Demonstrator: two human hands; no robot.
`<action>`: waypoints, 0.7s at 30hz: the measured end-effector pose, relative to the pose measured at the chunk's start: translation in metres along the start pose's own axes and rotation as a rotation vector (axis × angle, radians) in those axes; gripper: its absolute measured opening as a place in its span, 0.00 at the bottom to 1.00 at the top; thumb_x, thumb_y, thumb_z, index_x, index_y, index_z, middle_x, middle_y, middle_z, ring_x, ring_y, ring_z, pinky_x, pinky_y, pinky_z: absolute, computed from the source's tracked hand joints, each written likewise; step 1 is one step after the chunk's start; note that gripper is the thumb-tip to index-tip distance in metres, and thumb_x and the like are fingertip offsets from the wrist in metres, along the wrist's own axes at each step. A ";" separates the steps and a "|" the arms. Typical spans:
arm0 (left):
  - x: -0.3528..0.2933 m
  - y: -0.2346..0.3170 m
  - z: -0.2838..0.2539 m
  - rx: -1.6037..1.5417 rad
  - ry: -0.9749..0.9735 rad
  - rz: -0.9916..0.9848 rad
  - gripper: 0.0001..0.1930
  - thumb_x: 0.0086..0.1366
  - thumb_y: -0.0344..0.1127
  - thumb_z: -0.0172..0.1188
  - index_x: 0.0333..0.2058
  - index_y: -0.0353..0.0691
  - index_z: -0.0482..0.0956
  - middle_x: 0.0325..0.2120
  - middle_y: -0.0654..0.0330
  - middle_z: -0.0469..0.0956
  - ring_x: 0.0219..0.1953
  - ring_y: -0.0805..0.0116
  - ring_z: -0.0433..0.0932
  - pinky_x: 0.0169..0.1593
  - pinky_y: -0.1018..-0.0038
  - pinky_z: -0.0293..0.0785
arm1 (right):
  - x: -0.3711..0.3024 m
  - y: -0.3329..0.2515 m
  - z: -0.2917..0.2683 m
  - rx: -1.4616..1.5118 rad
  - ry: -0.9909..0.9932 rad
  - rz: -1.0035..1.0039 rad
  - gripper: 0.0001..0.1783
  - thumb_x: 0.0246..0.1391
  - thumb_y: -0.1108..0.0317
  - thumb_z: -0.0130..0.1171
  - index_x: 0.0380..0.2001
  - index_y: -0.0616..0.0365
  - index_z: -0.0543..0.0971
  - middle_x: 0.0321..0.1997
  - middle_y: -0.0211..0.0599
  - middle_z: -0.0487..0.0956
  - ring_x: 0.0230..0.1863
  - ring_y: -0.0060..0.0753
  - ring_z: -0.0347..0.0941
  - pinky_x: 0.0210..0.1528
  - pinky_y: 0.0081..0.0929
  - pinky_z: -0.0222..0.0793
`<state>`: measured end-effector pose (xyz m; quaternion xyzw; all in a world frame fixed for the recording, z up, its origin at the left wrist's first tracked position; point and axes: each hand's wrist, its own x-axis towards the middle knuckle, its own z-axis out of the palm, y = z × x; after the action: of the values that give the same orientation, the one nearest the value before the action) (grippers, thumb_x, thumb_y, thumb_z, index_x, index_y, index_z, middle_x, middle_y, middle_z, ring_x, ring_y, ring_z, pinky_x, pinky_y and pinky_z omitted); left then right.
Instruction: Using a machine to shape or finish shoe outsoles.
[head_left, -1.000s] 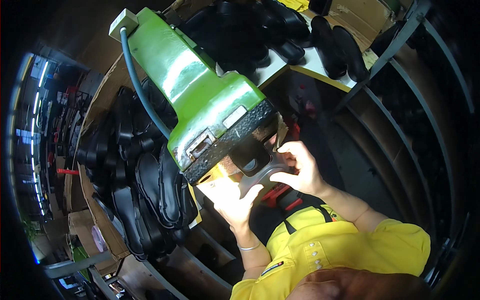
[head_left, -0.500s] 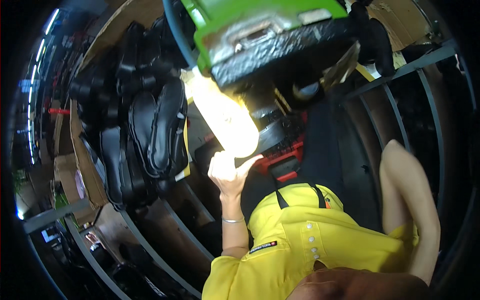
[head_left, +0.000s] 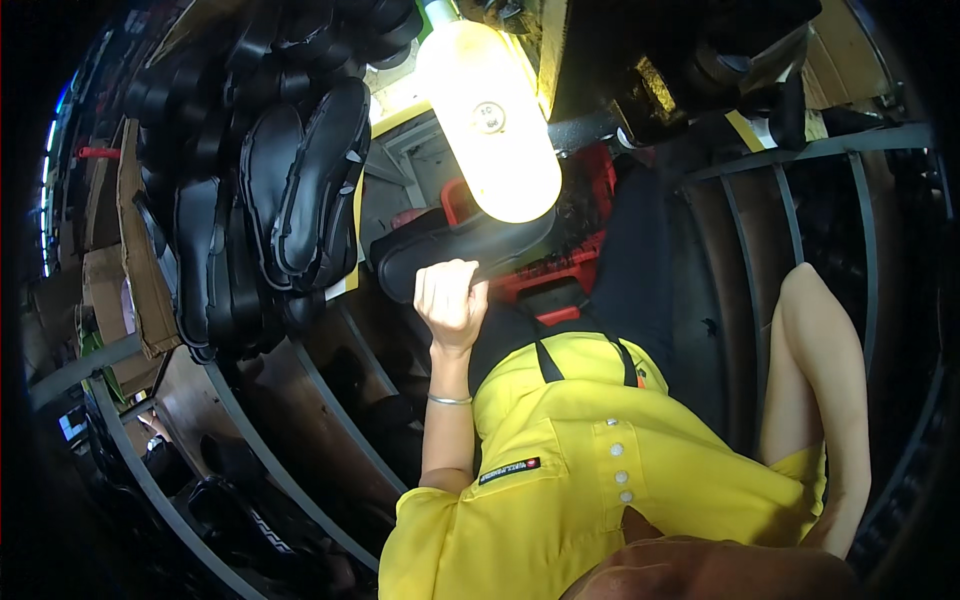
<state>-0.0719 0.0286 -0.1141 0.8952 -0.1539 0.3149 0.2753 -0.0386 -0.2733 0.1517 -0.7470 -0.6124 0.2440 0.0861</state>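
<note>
head view: your left hand has its fingers curled tight round the black sole. the sole lies sideways, pointing right under the lamp. your right hand is hidden.

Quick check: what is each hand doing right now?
Left hand: closed on a black shoe sole.
Right hand: out of view; only the bare forearm shows, so its state cannot be told.
</note>
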 end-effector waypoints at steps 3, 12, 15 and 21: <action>0.000 -0.001 0.001 -0.014 -0.017 0.009 0.16 0.39 0.17 0.67 0.30 0.37 0.78 0.26 0.56 0.79 0.29 0.58 0.78 0.37 0.67 0.72 | -0.001 -0.001 -0.001 0.010 -0.007 -0.006 0.15 0.45 0.65 0.65 0.36 0.60 0.78 0.40 0.41 0.76 0.42 0.38 0.75 0.46 0.35 0.70; -0.005 0.003 0.016 -0.055 -0.037 0.086 0.18 0.35 0.17 0.65 0.30 0.38 0.78 0.29 0.58 0.79 0.31 0.59 0.77 0.38 0.66 0.70 | -0.006 0.000 0.002 0.030 0.013 0.015 0.14 0.48 0.62 0.63 0.36 0.59 0.79 0.38 0.40 0.75 0.41 0.37 0.75 0.45 0.36 0.70; -0.008 0.002 0.019 -0.048 -0.045 0.112 0.18 0.35 0.18 0.64 0.30 0.38 0.78 0.29 0.58 0.79 0.31 0.58 0.77 0.38 0.65 0.70 | -0.006 0.011 0.008 0.030 0.041 0.006 0.14 0.49 0.61 0.62 0.36 0.59 0.79 0.38 0.39 0.75 0.40 0.36 0.75 0.45 0.36 0.70; -0.002 0.008 0.031 -0.146 -0.085 0.183 0.17 0.35 0.20 0.63 0.30 0.37 0.77 0.28 0.57 0.78 0.31 0.58 0.76 0.38 0.64 0.71 | -0.007 0.006 0.007 0.018 0.052 0.045 0.14 0.50 0.59 0.60 0.35 0.59 0.79 0.36 0.39 0.75 0.40 0.36 0.75 0.44 0.37 0.69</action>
<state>-0.0616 0.0042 -0.1326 0.8676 -0.2689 0.2883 0.3029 -0.0382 -0.2826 0.1448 -0.7658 -0.5908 0.2319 0.1032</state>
